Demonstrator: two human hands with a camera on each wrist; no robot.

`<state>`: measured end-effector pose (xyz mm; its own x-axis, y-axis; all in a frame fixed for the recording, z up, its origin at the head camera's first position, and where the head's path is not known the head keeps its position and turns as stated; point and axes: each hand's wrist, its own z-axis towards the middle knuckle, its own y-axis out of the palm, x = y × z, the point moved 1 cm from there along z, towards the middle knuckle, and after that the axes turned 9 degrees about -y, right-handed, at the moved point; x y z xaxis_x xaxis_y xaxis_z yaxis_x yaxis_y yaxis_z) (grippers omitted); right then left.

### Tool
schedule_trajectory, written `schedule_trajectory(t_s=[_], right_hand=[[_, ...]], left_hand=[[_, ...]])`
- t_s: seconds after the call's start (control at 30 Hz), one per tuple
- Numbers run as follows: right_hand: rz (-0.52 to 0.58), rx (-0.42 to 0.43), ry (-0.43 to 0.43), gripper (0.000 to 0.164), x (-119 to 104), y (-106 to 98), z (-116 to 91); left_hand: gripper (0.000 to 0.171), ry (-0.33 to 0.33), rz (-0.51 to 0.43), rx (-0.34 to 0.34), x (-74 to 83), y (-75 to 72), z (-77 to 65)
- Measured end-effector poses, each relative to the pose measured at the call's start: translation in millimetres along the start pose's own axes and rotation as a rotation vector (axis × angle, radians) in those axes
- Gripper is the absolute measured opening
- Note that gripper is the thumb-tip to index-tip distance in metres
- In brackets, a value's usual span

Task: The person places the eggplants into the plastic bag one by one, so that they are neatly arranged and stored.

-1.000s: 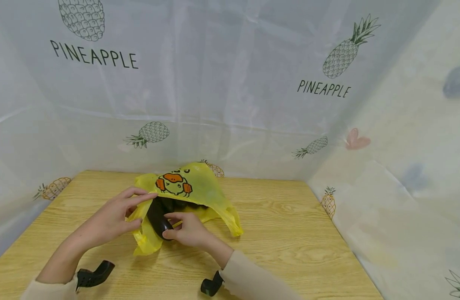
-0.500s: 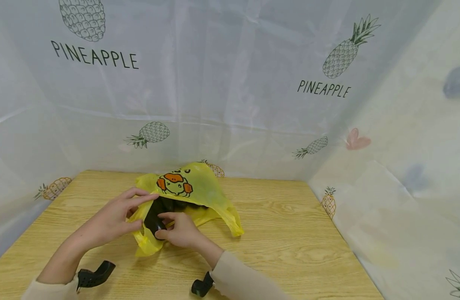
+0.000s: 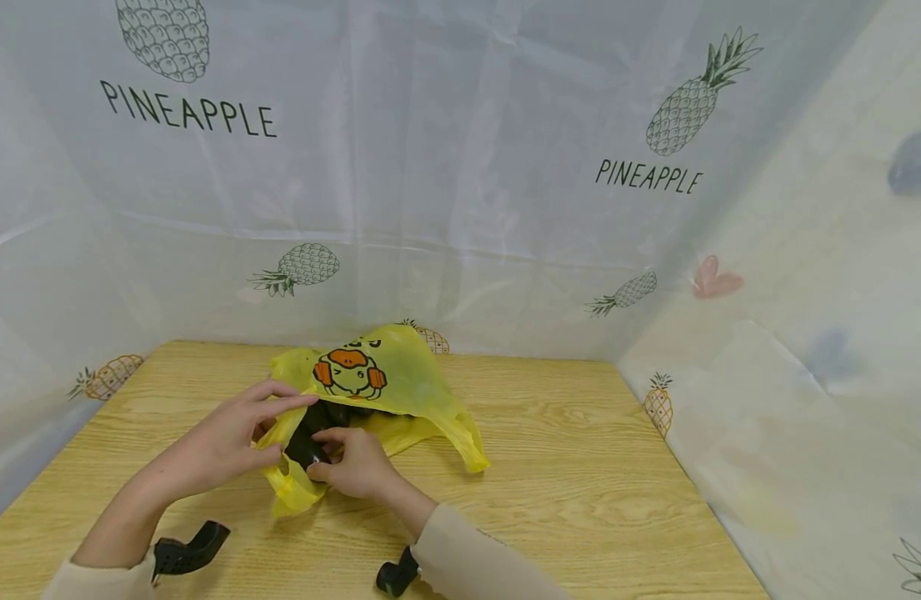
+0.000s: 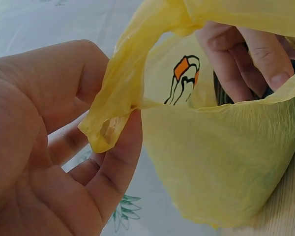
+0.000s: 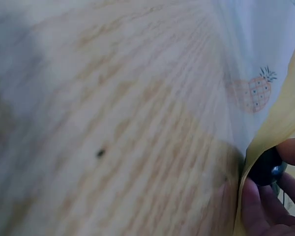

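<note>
A yellow plastic bag [image 3: 411, 379] with a duck print lies on the table, its mouth facing the person. At the left side of that mouth, my left hand [image 3: 223, 437] pinches the bag's edge; the left wrist view shows the handle strip between thumb and fingers. A dark, glossy eggplant [image 3: 304, 450] lies mostly inside the bag. My right hand [image 3: 361, 467] reaches into the mouth and grips the eggplant's near end. In the right wrist view the fingers curl round its dark rounded end [image 5: 265, 169]. Other dark shapes behind it are partly hidden by the bag.
The wooden table [image 3: 565, 467] extends to the right of the bag. Behind and on both sides hangs a pale curtain [image 3: 460, 183] printed with pineapples. Black wrist-camera mounts [image 3: 190, 547] stick out from both wrists, low over the table.
My right hand has moved left and slightly deeper into the bag, with the eggplant shifting inward in its grip. The left hand stays almost still at the bag's edge.
</note>
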<state>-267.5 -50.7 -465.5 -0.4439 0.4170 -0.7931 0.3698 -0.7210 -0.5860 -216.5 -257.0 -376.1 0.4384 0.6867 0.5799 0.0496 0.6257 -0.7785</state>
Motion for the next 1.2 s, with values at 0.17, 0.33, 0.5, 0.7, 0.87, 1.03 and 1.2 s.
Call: schedule_trajectory(t_s=[0.17, 0.33, 0.5, 0.7, 0.87, 1.03, 1.2], right_hand=[[-0.015, -0.028, -0.006, 0.042, 0, -2, -2], [-0.005, -0.063, -0.022, 0.045, -1, -7, -4], [0.006, -0.032, -0.018, 0.041, 1, -4, -3], [-0.034, 0.034, -0.051, 0.038, -5, 0, 2], [-0.095, 0.095, -0.068, 0.036, -8, 4, 7], [-0.108, 0.133, -0.073, 0.035, -7, 8, 11], [-0.121, 0.157, -0.079, 0.034, -6, 13, 14]], left_hand=[[0.069, -0.006, 0.007, -0.004, -0.9, -0.7, 0.2], [0.070, -0.015, 0.009, -0.008, -1.4, -1.0, 0.8], [0.069, -0.004, -0.001, -0.014, -1.4, -0.7, 0.6], [0.069, -0.003, -0.017, -0.018, -1.3, 0.4, 0.3], [0.069, -0.014, -0.024, -0.026, -0.4, 0.4, 0.5], [0.069, -0.012, -0.022, -0.026, 0.5, -0.2, 0.2], [0.070, -0.019, -0.019, -0.025, 0.5, -0.7, -1.0]])
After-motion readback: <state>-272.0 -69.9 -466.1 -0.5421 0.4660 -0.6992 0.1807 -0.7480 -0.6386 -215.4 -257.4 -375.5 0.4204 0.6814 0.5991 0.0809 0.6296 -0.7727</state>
